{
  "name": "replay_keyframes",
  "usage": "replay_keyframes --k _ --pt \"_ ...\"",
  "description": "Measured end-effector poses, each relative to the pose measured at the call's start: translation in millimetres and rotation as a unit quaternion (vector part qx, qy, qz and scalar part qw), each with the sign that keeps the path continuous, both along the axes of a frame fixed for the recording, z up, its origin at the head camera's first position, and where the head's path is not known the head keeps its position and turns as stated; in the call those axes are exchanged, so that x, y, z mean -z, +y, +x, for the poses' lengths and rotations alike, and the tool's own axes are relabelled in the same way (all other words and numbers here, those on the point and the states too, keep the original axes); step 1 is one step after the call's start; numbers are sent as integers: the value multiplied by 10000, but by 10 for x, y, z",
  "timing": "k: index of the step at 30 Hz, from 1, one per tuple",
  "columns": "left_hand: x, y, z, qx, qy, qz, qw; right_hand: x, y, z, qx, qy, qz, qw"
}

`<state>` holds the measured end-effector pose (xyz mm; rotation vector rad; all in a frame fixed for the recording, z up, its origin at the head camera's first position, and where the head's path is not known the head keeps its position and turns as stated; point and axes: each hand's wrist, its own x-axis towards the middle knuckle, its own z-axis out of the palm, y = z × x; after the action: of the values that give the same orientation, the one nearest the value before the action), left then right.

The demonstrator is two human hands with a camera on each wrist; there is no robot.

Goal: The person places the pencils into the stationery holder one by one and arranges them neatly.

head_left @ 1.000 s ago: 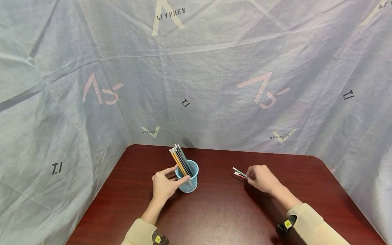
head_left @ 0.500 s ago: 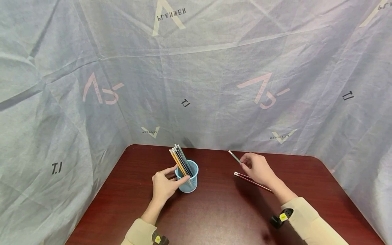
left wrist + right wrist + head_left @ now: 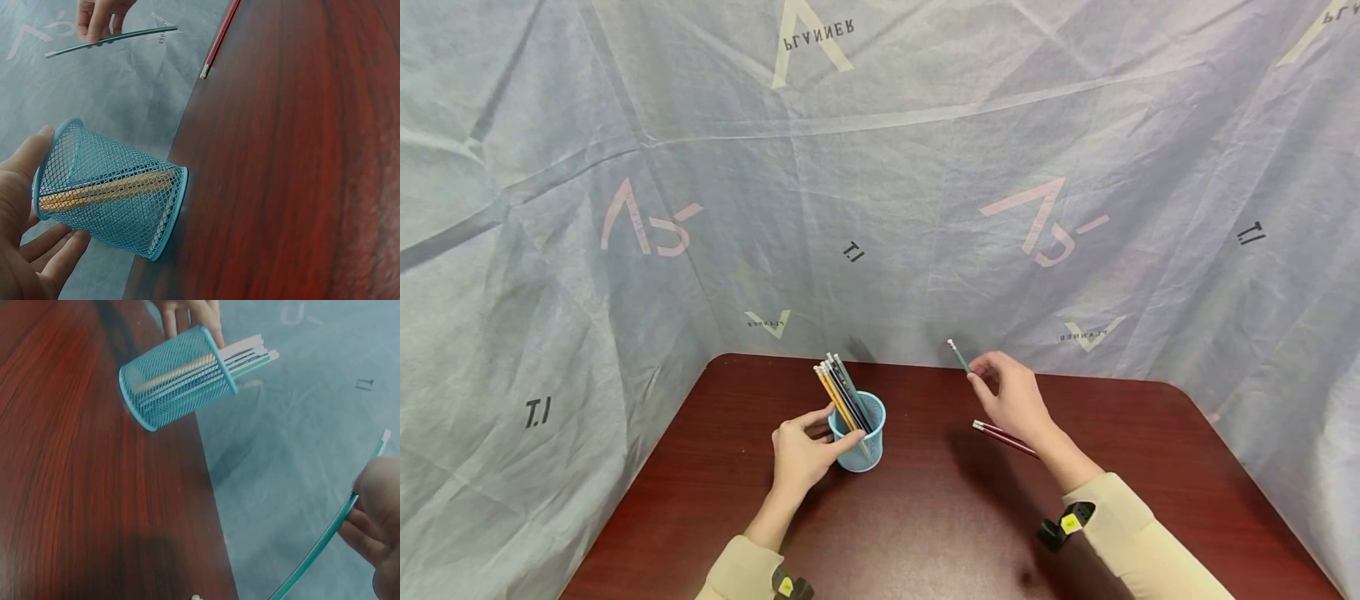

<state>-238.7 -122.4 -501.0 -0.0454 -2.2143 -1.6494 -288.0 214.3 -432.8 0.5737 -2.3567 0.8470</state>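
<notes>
A light blue mesh pencil cup (image 3: 867, 457) stands upright on the left part of the table. My left hand (image 3: 802, 452) holds it near the rim, thumb on the near side and fingers behind. Several pencils (image 3: 841, 390), yellow, black and green, lean leftward in the cup with their eraser ends up. To the right, my right hand (image 3: 1013, 398) pinches a green pencil (image 3: 958, 356) above the table, tilted, its white eraser end up and to the left. In the right wrist view the green pencil (image 3: 312, 553) extends below the fingers.
Two dark red pencils (image 3: 1006, 438) lie on the table below the right hand, partly hidden by the forearm. The brown wooden table (image 3: 925, 517) ends at a hanging grey cloth (image 3: 910, 275) with printed letters.
My right hand has lifted the green pencil off the red ones and carried it up and to the left. The red pencils stay on the table. The left hand and cup have not moved.
</notes>
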Motion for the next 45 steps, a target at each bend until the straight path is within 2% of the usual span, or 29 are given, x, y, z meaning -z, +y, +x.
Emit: replay_keyframes --k 6,14,19,23,31,33,37,41,45 --pt "11 0 -8 -4 61 -16 10000 -71 -195 -16 -92 121 -348 9993" --pt "46 12 7 -34 6 -25 10000 -67 -418 -11 -191 -30 -920 9956" --pt "34 5 10 -66 110 -14 9999 -87 -579 -14 -504 90 -1141 9921" --pt "20 -1 1 -48 148 2 9999 -117 -742 -11 -1014 152 -1471 9838" --pt "10 7 1 -63 183 -60 9998 -194 -1080 31 -1918 23 -2238 9556" --pt "8 8 1 -70 211 -86 9997 -206 -1150 38 -2048 -40 -2244 9527" --pt "0 9 -5 -91 205 -104 9997 -191 -1270 27 -2246 -337 -1986 9534" --pt "2 10 -6 -82 234 -88 9997 -117 -1353 -8 -2302 -809 -1491 9582" --pt "6 12 -6 -43 258 -100 9996 -22 -1394 -22 -2175 -1101 -907 9656"
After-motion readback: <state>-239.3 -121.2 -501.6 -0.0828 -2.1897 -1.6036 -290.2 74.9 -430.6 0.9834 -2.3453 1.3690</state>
